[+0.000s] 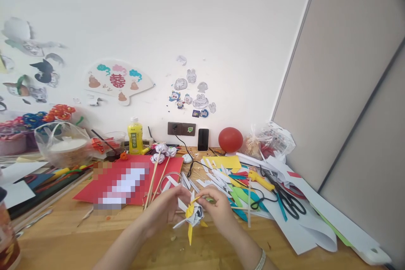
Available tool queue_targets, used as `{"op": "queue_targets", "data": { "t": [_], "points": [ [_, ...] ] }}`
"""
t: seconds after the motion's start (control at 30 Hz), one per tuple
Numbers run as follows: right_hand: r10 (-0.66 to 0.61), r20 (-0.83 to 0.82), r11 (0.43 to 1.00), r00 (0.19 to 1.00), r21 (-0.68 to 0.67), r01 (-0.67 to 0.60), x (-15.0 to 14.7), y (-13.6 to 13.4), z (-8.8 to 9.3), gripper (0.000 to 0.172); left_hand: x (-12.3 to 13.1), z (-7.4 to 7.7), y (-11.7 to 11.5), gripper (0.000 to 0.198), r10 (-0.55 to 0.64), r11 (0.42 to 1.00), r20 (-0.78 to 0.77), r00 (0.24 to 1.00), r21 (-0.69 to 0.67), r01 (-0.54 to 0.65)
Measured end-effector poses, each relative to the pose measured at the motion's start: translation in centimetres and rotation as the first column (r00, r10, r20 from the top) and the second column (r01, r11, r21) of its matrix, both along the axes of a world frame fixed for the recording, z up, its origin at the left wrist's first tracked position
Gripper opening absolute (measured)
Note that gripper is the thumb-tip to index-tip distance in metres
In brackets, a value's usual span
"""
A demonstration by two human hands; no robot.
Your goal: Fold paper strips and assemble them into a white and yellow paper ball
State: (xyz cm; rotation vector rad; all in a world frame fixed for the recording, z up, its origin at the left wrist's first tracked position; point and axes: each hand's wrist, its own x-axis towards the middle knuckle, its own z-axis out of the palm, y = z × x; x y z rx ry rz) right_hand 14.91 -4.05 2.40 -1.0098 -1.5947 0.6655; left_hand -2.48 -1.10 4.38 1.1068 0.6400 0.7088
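Above the wooden table's front part I hold a folded paper flower (196, 216) made of white paper with pointed yellow strips sticking out. My left hand (171, 204) is closed around its left side, and some of those fingers are hidden behind the paper. At the flower's top, my right hand (217, 206) pinches a yellow paper strip (194, 200) between thumb and finger. One yellow point hangs below the flower. Just beyond my hands lie loose white paper strips (218, 179) and green paper pieces (237, 196).
A yellow glue gun (261, 180) and black scissors (289, 202) lie on the right among white sheets. White paper flowers on sticks (161, 152) rest on a red sheet (85, 190). Behind stand a yellow bottle (135, 137), a phone (203, 139) and a red balloon (230, 139).
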Motion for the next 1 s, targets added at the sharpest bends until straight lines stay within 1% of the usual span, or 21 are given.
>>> {"op": "queue_targets", "data": {
  "t": [0.03, 0.1, 0.2, 0.27, 0.33, 0.47, 0.57, 0.67, 0.77, 0.93, 1.0],
  "points": [
    [0.009, 0.003, 1.000, 1.000, 0.014, -0.009, 0.0, -0.1, 0.1, 0.008, 0.0, 0.1, 0.0, 0.028, 0.005, 1.000, 0.006, 1.000, -0.004, -0.005],
    [0.024, 0.033, 0.998, 0.999, 0.049, -0.026, 0.0, -0.2, 0.1, 0.008, 0.1, 0.1, 0.0, 0.029, 0.017, 1.000, -0.054, 0.998, 0.026, -0.015],
    [0.036, 0.119, 0.990, 0.992, 0.133, -0.052, -0.1, -0.2, 0.0, 0.009, 0.5, 0.0, 0.0, 0.030, 0.053, 0.988, -0.201, 0.978, 0.150, -0.022],
    [0.036, 0.197, 0.979, 0.980, 0.189, -0.074, -0.2, -0.3, 0.0, 0.010, 0.7, -0.1, 0.1, 0.030, 0.119, 0.960, -0.250, 0.961, 0.278, -0.047],
    [0.040, 0.283, 0.970, 0.958, 0.220, -0.105, -0.3, -0.4, 0.2, 0.012, 1.0, -0.5, 0.2, 0.028, 0.168, 0.922, -0.268, 0.949, 0.383, -0.055],
    [0.046, 0.429, 0.964, 0.902, 0.218, -0.152, -0.2, -0.9, 0.8, 0.012, 1.1, -1.9, 0.7, 0.025, 0.210, 0.876, -0.314, 0.926, 0.482, -0.036],
    [0.063, 0.472, 0.966, 0.879, 0.192, -0.172, -0.2, -1.1, 1.0, 0.014, 1.0, -2.8, 1.3, 0.023, 0.226, 0.857, -0.329, 0.917, 0.515, -0.027],
    [0.100, 0.459, 0.973, 0.883, 0.142, -0.184, -0.2, -1.1, 1.0, 0.014, 0.9, -3.0, 1.5, 0.024, 0.239, 0.852, -0.334, 0.912, 0.523, -0.032],
    [0.134, 0.413, 0.976, 0.901, 0.102, -0.191, -0.2, -1.1, 1.0, 0.016, 1.0, -2.7, 1.6, 0.025, 0.250, 0.854, -0.334, 0.909, 0.518, -0.045],
    [0.156, 0.365, 0.975, 0.918, 0.091, -0.202, 0.0, -1.1, 1.1, 0.019, 1.2, -2.1, 1.1, 0.026, 0.249, 0.869, -0.331, 0.910, 0.491, -0.060],
    [0.180, 0.329, 0.976, 0.927, 0.058, -0.211, 0.2, -1.1, 1.0, 0.021, 1.2, -1.8, 0.9, 0.026, 0.243, 0.876, -0.318, 0.916, 0.478, -0.066]
  ]
}}
